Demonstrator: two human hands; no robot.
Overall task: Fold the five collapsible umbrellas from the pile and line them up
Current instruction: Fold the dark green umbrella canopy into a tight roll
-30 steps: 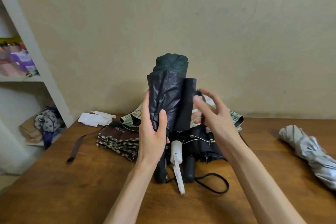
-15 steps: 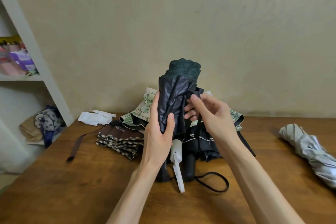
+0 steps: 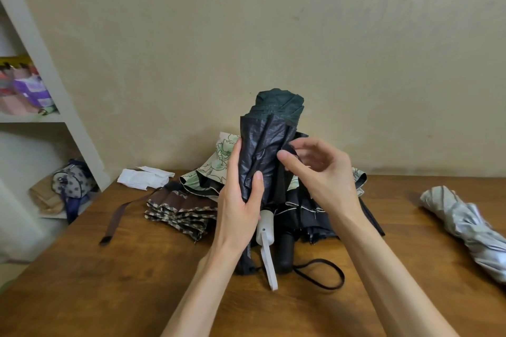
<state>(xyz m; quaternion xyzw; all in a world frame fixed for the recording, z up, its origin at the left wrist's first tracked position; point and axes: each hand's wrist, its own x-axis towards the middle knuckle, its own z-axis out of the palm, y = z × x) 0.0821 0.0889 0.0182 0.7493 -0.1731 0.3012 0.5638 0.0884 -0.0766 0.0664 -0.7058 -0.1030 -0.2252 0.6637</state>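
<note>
Plain beige wall [image 3: 273, 35] backs a brown wooden tabletop [image 3: 109, 282]. Over the tabletop the left hand [image 3: 241, 200] grips a dark green umbrella [image 3: 262, 150], thumb on the near face and fingers curled round the far side, and holds it upright with its rounded green top above the hand and black inner cloth bunched below that. The right hand [image 3: 323, 172] is just beside it, thumb and curled fingers pinching a flap of black cloth on the umbrella's right edge.

Directly under the left hand a white handle [image 3: 265, 230] with a flat white strap points toward the person; whose handle it is cannot be told. Beneath the right wrist lies a black umbrella [image 3: 309, 216], its black handle [image 3: 284, 252] beside the white one and a cord loop [image 3: 320, 273] trailing from it. Behind both hands spreads a pale flowered umbrella [image 3: 219, 169]. Left of the left hand lies a brown checked umbrella [image 3: 180, 208] with a brown strap [image 3: 117, 216], and beyond it a white folded cloth [image 3: 145, 178]. Well to the right of the right hand rests a rolled silver umbrella [image 3: 465, 227]. Far left stands a white shelf [image 3: 32, 117] with a spotted bag [image 3: 72, 180] below.
</note>
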